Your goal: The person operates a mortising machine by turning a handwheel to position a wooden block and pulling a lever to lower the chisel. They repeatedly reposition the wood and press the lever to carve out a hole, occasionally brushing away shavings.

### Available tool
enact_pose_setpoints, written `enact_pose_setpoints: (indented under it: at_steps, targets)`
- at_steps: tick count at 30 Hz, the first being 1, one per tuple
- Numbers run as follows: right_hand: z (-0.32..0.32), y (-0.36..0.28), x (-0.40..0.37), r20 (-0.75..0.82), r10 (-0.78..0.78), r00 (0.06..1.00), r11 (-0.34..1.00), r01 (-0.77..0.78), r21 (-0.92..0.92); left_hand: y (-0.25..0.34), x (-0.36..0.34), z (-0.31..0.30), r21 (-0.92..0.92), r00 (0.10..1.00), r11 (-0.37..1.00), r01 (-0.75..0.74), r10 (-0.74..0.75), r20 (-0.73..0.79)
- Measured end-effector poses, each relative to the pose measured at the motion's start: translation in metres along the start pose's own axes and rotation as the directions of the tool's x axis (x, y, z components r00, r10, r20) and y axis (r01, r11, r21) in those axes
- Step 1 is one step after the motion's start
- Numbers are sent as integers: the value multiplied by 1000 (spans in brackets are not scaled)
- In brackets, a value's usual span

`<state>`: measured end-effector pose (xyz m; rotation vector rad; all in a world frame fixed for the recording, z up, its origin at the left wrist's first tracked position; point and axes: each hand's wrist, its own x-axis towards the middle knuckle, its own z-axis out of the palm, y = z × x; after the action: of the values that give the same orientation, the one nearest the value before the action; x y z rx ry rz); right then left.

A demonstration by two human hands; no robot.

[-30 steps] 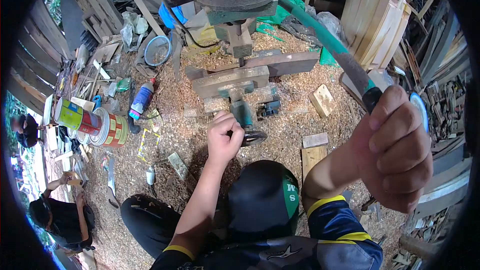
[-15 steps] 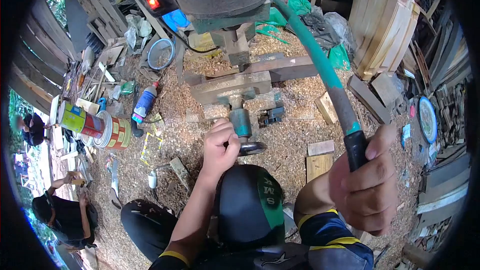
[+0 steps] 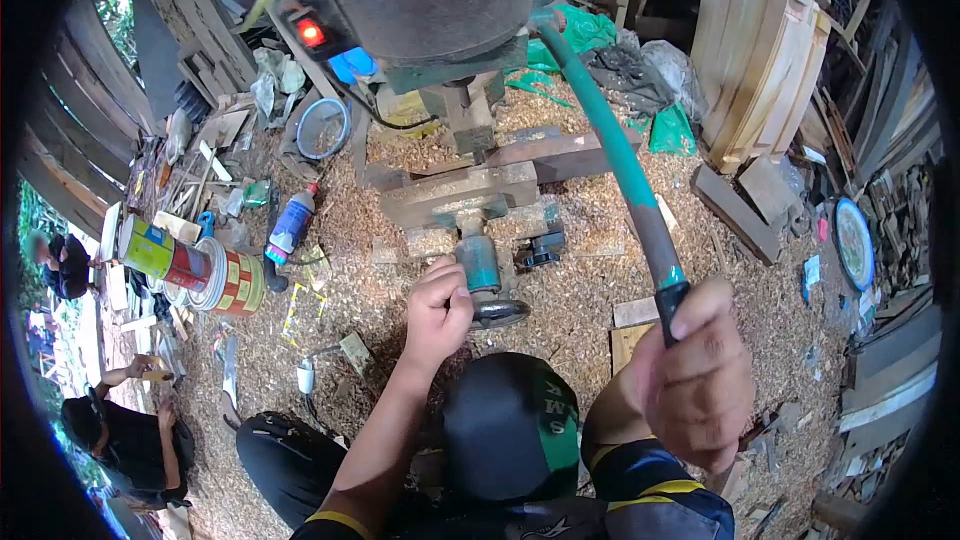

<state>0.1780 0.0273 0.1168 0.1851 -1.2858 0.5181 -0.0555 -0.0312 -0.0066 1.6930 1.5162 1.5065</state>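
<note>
My right hand [image 3: 700, 375] is closed around the black grip of a long curved green lever [image 3: 620, 165], which runs up to the dark machine head [image 3: 425, 5]. At the rim of a metal handwheel [image 3: 500, 313], my left hand [image 3: 440, 310] is closed. Beyond the wheel is a green cylindrical screw housing [image 3: 478, 265], then a wooden clamping block [image 3: 460, 193]. A wooden beam [image 3: 575, 155] lies behind that block, beneath the machine's chisel part [image 3: 468, 125]. Wood chips lie about them.
A red light [image 3: 310, 33] glows on the switch box. Paint buckets [image 3: 235, 282] and a blue bottle [image 3: 290, 225] stand left. Stacked boards [image 3: 765, 60] lean at the back right. Another person [image 3: 130, 440] is at the lower left.
My right hand and the lever's grip have moved left and slightly toward the top. The view has shifted a little. My left hand stays at the wheel.
</note>
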Motion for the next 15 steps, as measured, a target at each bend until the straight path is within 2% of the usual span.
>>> enact_pose_setpoints:
  at_steps: [2,9,11,13,15]
  targets:
    - [-1,-6,1,20,99,995,995,-99,5,-6,-4,1,6,1000,1000,-22,23,-19]
    - [25,-8,60,32,183,983,981,-184,54,1,-5,1,21,996,999,-48,50,-79]
    - [28,-4,98,140,189,972,969,-208,135,4,-4,1,15,995,998,-53,54,-85]
    - [23,13,139,288,128,949,954,-197,225,1,-5,1,48,994,997,-63,67,-86]
    - [21,30,187,437,175,882,903,-321,287,-1,-8,0,54,995,998,-33,37,-90]
